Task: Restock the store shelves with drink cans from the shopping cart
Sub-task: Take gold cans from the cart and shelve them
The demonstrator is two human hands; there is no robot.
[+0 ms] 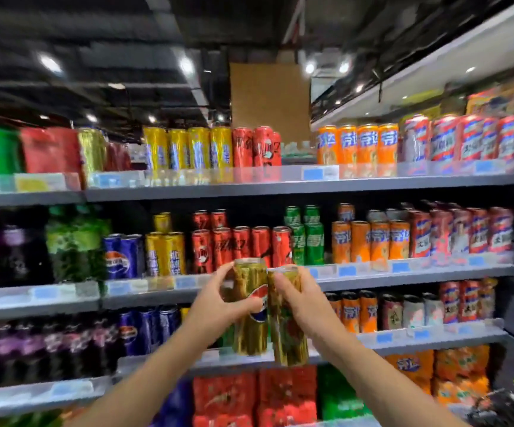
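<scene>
**Two gold cans up, shelf slot ahead and above**

Nearest us, the left hand [228,298] curls round a gold can [251,306] and the right hand [300,303] curls round a second gold can [286,331]. Both stand upright, long axis vertical, sides touching, held out in front of the shelves [280,188]. Behind them we see red cans [237,245] near the front edge of the middle shelf. A matching gold can [92,152] sits further, top shelf, up and left, so we judge the left hand the nearer.
</scene>
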